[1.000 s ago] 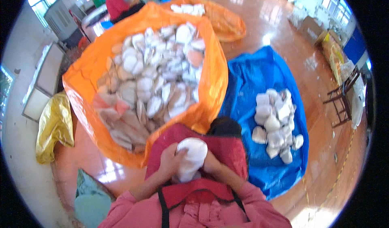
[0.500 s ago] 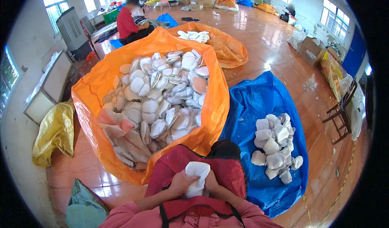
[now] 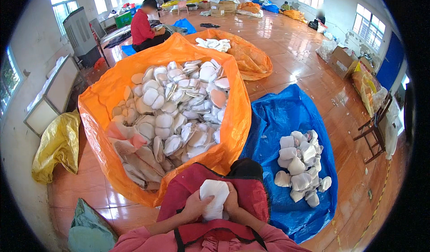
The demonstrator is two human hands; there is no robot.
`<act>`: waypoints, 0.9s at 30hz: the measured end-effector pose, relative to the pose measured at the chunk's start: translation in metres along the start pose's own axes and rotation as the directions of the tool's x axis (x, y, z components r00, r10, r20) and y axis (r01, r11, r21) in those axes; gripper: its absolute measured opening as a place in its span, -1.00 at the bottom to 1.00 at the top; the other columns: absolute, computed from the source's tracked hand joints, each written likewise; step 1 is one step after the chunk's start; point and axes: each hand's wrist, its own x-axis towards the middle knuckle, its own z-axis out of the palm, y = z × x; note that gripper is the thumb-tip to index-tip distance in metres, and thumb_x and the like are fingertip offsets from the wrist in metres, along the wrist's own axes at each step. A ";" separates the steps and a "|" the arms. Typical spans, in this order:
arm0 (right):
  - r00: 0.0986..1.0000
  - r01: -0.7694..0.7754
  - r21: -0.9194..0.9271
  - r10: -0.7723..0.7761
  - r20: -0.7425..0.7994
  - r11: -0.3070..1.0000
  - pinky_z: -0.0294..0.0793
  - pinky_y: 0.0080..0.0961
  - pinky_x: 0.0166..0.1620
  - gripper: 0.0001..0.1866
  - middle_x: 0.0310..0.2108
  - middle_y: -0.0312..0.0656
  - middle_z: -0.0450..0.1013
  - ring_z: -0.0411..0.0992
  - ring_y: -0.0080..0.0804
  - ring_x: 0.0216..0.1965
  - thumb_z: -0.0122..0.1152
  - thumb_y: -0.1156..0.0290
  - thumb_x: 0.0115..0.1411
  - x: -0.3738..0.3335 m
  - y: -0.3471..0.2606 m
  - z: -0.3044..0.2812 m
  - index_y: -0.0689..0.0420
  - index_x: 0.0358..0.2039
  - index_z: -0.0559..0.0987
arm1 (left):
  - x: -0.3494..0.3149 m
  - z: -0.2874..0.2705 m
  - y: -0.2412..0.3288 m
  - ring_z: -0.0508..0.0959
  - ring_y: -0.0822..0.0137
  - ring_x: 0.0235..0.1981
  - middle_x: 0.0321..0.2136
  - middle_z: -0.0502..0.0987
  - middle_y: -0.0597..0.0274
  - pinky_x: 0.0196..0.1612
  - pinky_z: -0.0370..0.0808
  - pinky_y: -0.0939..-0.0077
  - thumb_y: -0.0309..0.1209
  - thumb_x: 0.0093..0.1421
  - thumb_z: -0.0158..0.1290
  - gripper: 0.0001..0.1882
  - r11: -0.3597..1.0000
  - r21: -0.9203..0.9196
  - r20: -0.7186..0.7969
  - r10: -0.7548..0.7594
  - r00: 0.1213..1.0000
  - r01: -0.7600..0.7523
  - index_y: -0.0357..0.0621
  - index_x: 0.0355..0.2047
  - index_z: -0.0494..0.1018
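Left hand closed on left edge of white fabric piece, thumb across its face; right hand grips opposite edge. Piece sits between hands, above red apron; long axis runs away from body, broad end pointing outward. Ahead of hands: orange sack of pale pads. Right of hands: blue sheet. Farther right: carton, pale label, print illegible.
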 end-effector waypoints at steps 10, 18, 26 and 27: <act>0.919 -0.167 -0.102 0.192 0.344 0.981 0.41 -0.40 0.04 -0.61 -0.02 -0.17 0.42 0.41 -0.37 -0.05 -0.07 0.44 0.27 -0.011 -0.025 0.021 0.19 0.11 0.35 | 0.003 -0.009 0.026 0.56 0.28 -0.35 -0.41 0.56 0.05 -0.26 0.48 0.38 -0.31 0.11 0.19 -0.70 0.958 -0.057 -0.344 0.245 0.906 -0.281 -0.27 -0.25 0.45; 0.792 -0.245 -0.093 0.255 0.555 0.965 0.36 -0.35 0.10 -0.41 0.07 -0.22 0.37 0.36 -0.32 0.05 0.14 0.51 0.07 -0.005 -0.014 0.009 0.13 0.17 0.31 | 0.009 -0.039 0.054 0.57 0.27 -0.36 -0.36 0.58 0.12 -0.26 0.49 0.36 -0.35 0.08 0.20 -0.73 0.932 0.266 -0.140 0.290 0.947 -0.246 -0.22 -0.24 0.49; 0.887 0.317 -0.193 -0.218 0.408 0.929 0.23 -0.34 0.18 -0.04 0.29 -0.11 0.04 0.12 -0.30 0.24 0.26 0.62 -0.03 -0.022 -0.042 0.021 0.04 0.33 -0.03 | 0.041 -0.062 0.037 0.54 0.05 -0.11 -0.10 0.50 0.00 -0.06 0.52 0.10 -0.41 0.23 0.02 -0.57 0.437 -0.888 0.072 -0.170 0.983 0.141 -0.24 0.09 0.27; 0.869 0.390 -0.248 -0.266 0.416 0.887 0.21 -0.32 0.20 -0.01 0.29 -0.11 0.04 0.11 -0.28 0.25 0.30 0.61 -0.06 -0.020 -0.037 0.021 0.04 0.33 -0.03 | 0.037 -0.059 0.036 0.54 0.06 -0.11 -0.10 0.51 0.01 -0.06 0.52 0.11 -0.43 0.21 0.03 -0.57 0.487 -0.859 0.060 -0.206 0.977 0.156 -0.25 0.09 0.28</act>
